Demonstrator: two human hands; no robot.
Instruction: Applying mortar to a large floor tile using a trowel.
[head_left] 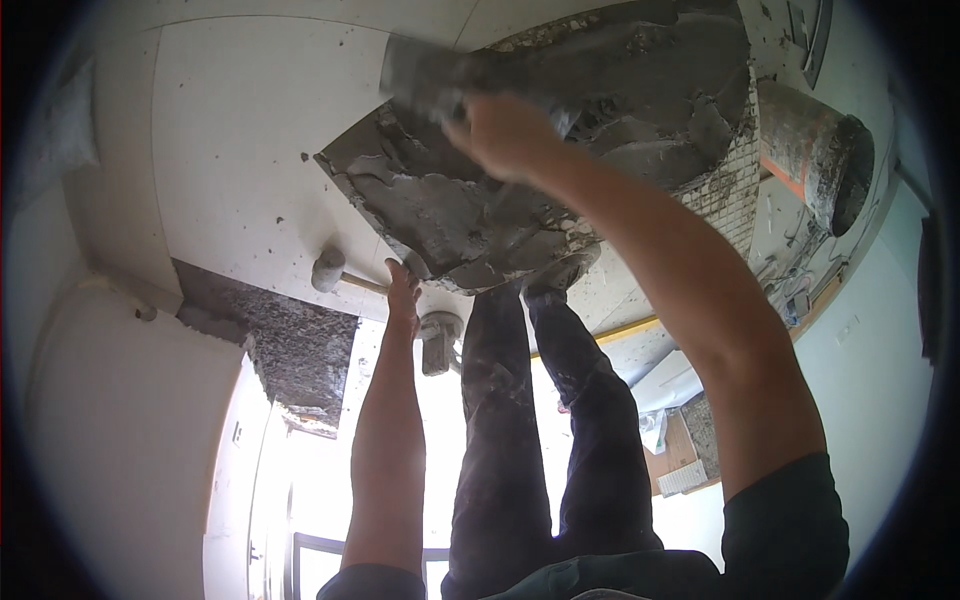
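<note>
A dark tile (440, 215) lies in front of me, its upper face thickly spread with wet, uneven grey mortar (640, 90). My right hand (505, 135) is closed around a trowel (425, 78), which is blurred by motion above the tile's far left part. Down at the tile's near left corner, my left hand (403, 290) appears closed on the edge, seen from the side with its fingers partly hidden. Close by that hand lies a mallet (328, 268) with a grey head; its wooden handle runs toward my fingers.
A mortar-smeared bucket (815, 150) lies tipped at the right. Beside my shoes stands a grey, mortar-caked tool (437, 340). A yellow strip (630, 328) crosses the floor behind my legs. Large pale floor tiles (240, 130) extend left, with rough dark ground (280, 325) nearer me.
</note>
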